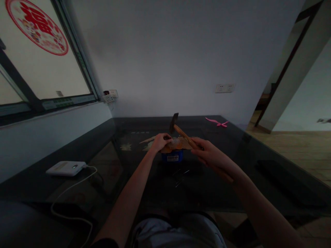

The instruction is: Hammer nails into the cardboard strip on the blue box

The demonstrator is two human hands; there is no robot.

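My right hand [210, 153] is wrapped round the wooden handle of a hammer [185, 136]. Its dark metal head is raised above a thin brownish, uneven piece [184, 142] that lies across a blue container [172, 156] with a label on its front. At the left part of this piece is my left hand [160, 142], with thumb and fingers pinched together. What they hold, if anything, is too small and dark to make out. Several thin shiny metal slivers, perhaps nails [181, 177], lie on the table in front of the container.
On the dark glossy table [144, 189], a white power bank [67, 168] with a white cable rests at left. Pale scraps [126, 147] lie left of my left hand. A pink ribbon-like strip [218, 122] is at the back right, and a dark flat object [287, 182] at the right.
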